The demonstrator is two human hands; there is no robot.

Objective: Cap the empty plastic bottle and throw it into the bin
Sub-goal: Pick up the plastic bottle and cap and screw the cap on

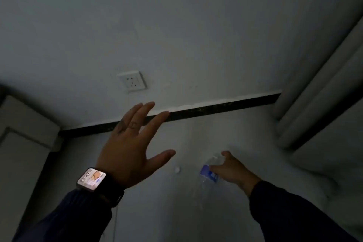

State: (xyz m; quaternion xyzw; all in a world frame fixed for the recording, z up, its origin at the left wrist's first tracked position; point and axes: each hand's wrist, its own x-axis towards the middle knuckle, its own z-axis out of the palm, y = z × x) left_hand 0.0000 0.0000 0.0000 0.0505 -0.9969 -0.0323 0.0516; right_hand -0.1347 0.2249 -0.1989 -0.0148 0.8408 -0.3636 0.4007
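Observation:
A clear plastic bottle [208, 173] with a blue label lies on the pale floor, its open neck pointing up and right. My right hand [231, 170] reaches down to it, thumb and fingers around its upper part by the label. A small white cap [177, 169] lies on the floor just left of the bottle. My left hand [131, 145] hovers higher, fingers spread, palm down, holding nothing; a lit smartwatch is on its wrist. No bin is in view.
A white wall with a socket [132, 81] and a black skirting strip [196, 112] runs behind. A pale cabinet or door frame [23, 139] stands at the left, and curtain-like grey folds [318, 104] hang at the right. The room is dim.

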